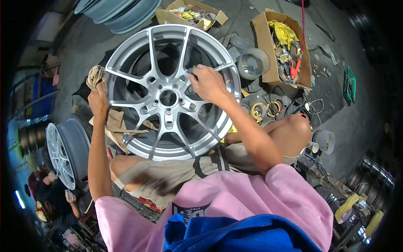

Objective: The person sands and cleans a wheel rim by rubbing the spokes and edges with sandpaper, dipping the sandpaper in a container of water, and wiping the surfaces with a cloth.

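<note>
A silver alloy wheel (147, 102) with several split spokes lies face up in front of my crossed legs. My left hand (98, 101) is at its left edge, closed around a crumpled beige cloth (96, 77). Over the upper right spokes, my right hand (208, 85) is closed with its fingertips at a spoke. A small yellowish edge shows by those fingertips, but I cannot make out what it is. Brown paper or cloth (115, 122) lies under the wheel's lower left side.
Cardboard boxes of mixed scraps (191, 16) and tools (262, 46) stand beyond the wheel. A clear round tub (253, 64) and tape rolls (257, 111) sit to the right. Another wheel (63, 155) stands at left, near a co-worker (52, 206). A green tray (349, 85) lies far right.
</note>
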Action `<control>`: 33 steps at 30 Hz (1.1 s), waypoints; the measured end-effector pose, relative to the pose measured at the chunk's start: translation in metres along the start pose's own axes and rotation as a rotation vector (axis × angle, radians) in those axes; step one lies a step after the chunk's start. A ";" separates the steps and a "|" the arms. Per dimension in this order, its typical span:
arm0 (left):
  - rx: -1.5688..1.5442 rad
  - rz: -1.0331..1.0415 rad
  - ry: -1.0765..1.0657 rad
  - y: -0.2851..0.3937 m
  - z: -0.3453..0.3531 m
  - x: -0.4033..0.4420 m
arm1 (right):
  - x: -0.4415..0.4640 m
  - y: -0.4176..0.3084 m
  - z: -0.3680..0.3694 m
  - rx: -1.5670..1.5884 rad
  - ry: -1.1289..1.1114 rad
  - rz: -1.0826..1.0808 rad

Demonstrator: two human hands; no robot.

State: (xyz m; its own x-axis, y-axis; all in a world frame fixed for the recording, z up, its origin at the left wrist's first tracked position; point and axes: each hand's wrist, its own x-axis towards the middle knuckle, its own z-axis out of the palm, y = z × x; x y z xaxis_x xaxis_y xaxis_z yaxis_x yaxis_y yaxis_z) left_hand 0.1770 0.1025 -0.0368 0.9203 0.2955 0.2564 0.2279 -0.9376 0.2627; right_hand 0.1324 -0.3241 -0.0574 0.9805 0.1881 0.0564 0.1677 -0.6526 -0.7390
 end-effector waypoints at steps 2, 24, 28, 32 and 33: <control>-0.118 0.104 0.099 0.005 0.000 -0.004 | 0.008 -0.017 0.017 0.107 0.148 0.097; -0.006 0.048 -0.030 0.001 -0.002 0.000 | 0.087 -0.017 0.025 0.348 0.370 0.385; -0.110 0.090 0.039 0.008 -0.005 -0.004 | 0.060 -0.013 0.035 0.282 0.261 0.379; -0.072 0.116 0.002 0.000 -0.003 -0.002 | 0.024 -0.016 0.042 0.234 0.138 0.358; -0.041 0.134 -0.025 -0.002 -0.004 -0.001 | 0.040 -0.012 0.034 0.278 0.102 0.393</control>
State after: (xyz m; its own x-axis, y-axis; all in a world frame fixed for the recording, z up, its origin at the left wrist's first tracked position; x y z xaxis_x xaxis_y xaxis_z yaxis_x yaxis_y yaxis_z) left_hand 0.1747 0.1045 -0.0338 0.9494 0.1627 0.2687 0.0893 -0.9599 0.2656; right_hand 0.1656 -0.2835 -0.0695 0.9715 -0.1145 -0.2075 -0.2368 -0.4368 -0.8678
